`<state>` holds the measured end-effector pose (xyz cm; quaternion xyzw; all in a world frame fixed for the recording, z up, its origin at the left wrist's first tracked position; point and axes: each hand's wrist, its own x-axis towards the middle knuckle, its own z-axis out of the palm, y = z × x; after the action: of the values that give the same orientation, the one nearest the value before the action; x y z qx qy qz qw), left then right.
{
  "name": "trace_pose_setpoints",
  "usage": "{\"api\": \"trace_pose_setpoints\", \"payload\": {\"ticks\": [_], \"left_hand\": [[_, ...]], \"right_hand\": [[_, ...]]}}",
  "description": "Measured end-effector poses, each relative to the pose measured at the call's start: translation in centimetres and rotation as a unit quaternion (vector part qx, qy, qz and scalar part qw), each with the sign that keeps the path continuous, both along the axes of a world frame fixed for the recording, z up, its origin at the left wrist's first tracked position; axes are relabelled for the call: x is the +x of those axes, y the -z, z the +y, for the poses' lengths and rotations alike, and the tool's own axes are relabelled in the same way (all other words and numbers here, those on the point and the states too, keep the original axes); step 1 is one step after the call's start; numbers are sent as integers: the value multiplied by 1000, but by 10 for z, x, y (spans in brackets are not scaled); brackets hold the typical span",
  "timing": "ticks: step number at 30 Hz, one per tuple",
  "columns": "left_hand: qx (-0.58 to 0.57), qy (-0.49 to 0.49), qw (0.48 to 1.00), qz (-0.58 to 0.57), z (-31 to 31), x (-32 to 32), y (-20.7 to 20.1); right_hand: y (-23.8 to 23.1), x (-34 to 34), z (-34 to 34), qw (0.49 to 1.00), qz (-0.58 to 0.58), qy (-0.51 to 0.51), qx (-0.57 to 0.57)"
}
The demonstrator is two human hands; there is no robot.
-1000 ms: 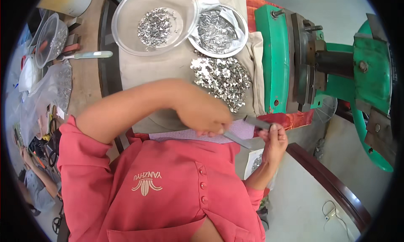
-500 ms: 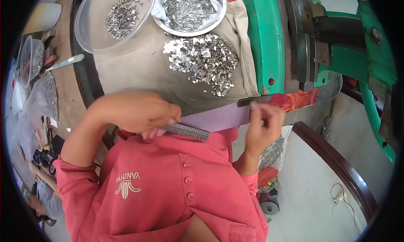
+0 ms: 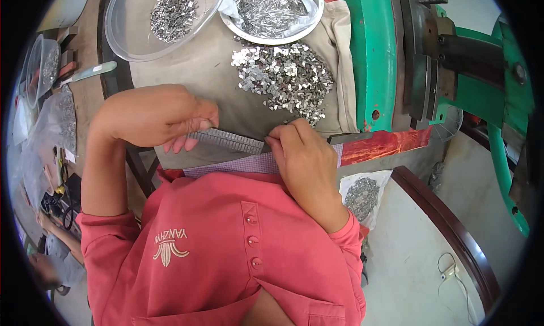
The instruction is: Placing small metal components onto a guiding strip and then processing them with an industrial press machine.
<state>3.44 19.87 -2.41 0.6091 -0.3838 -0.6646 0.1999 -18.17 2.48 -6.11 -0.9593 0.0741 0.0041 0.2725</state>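
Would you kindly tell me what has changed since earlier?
The right hand has released the dark bar beside the green machine and moved left to the end of the ridged strip. The left hand still grips the strip, now farther forward. The metal pile looks unchanged.

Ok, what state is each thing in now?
Left hand: gripping ridged bar
Right hand: at bar's right end, grip unclear
Ridged bar: held
Clear tub: open, part full
White bowl: open, lined, filled
Metal pile: loose on cloth
Cloth: rumpled at right
Green machine: can't tell whether running
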Motion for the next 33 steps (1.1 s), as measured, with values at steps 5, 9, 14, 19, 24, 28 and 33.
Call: {"api": "trace_pose_setpoints", "payload": {"ticks": [5, 9, 14, 19, 24, 28, 33], "left_hand": [[-5, 19, 999, -42, 5, 3, 9], [-13, 13, 999, -28, 8, 4, 10], [-2, -18, 1000, 9, 2, 2, 7], [-43, 14, 999, 24, 3, -4, 20], [-63, -124, 989, 56, -19, -31, 26], [-58, -83, 994, -43, -20, -48, 31], [-132, -64, 979, -143, -13, -59, 32]], "right_hand": [[-5, 6, -4, 999, 16, -21, 17], [-14, 9, -20, 994, 66, -32, 85], [-30, 30, -41, 984, 84, -19, 157], [-32, 64, -43, 996, -61, 12, 62], [-23, 119, -60, 967, -248, 5, -51], [-30, 93, -53, 977, -205, -54, 4], [-26, 14, -30, 986, -42, -154, 40]]}}
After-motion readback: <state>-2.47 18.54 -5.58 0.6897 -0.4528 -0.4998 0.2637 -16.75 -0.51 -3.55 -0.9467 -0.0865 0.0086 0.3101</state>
